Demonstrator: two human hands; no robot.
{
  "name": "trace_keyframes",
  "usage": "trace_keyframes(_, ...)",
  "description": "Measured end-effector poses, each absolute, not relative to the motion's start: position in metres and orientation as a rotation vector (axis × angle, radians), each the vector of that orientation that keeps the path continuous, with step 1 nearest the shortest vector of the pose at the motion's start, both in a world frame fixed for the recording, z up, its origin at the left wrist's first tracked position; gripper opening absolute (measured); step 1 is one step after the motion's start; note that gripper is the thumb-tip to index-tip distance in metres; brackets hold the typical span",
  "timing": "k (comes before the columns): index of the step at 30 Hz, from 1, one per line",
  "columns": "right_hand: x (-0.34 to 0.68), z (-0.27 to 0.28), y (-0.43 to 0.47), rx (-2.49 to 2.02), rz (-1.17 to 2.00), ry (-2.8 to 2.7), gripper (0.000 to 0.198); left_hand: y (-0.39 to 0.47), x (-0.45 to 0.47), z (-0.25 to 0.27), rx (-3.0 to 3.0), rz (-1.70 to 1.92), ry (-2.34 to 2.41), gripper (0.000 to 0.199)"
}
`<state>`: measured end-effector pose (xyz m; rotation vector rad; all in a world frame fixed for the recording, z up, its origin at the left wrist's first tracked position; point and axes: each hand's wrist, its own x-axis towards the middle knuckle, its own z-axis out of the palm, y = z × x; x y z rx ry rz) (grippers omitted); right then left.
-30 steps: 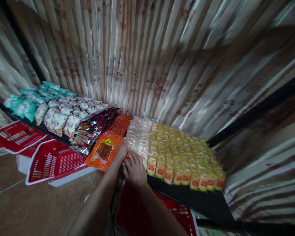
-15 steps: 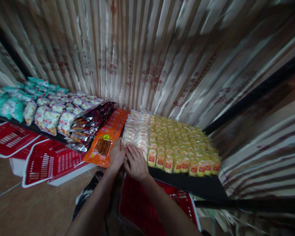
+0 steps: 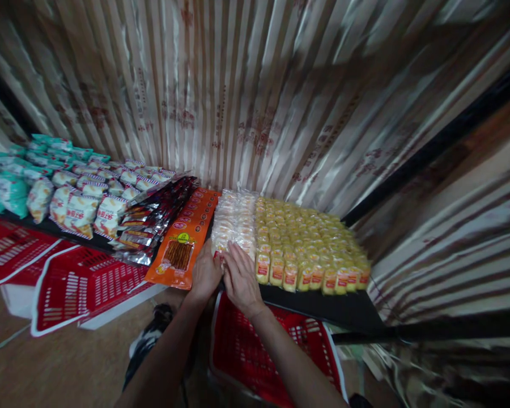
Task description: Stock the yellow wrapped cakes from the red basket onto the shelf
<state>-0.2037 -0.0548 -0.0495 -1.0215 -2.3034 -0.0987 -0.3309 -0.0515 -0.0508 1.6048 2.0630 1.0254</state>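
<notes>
Clear-wrapped white packets [image 3: 233, 218] stand in rows on a black shelf [image 3: 323, 306]. My left hand [image 3: 206, 273] is at their front left corner, its fingers stretched forward along the side. My right hand [image 3: 243, 283] lies against the front of the same rows, fingers extended and close together. Between the two hands a bit of red-printed wrapper shows; the rest of it is hidden. Just left of my left hand lies a large orange snack bag [image 3: 176, 255] with a window of brown sticks. To the right stand yellow wrapped packets [image 3: 306, 243] in tight rows.
Further left are dark silver-edged pouches [image 3: 148, 221], white snack bags [image 3: 79, 212] and teal bags [image 3: 8, 187]. Red baskets [image 3: 93, 277] stand below the shelf, with another red basket [image 3: 276, 351] under my forearms. A striped curtain [image 3: 238, 85] hangs behind; a black post [image 3: 429, 141] slants at right.
The view has shifted slightly. My right hand has slid up and right over the front of the white packets, its fingers now pointing forward. My left hand stays at the corner.
</notes>
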Motion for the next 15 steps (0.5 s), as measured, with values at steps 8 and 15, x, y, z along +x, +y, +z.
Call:
trace_keyframes(8, -0.173, -0.081, -0.103, -1.367, -0.188, -2.022, 0.032, -0.05, -0.331, -0.05, 1.867, 0.903, 2.12, 0.054)
trace_keyframes(15, -0.178, -0.094, -0.102, -1.414, -0.162, -2.051, 0.045, -0.05, -0.334, -0.045, 1.851, 0.792, 2.129, 0.058)
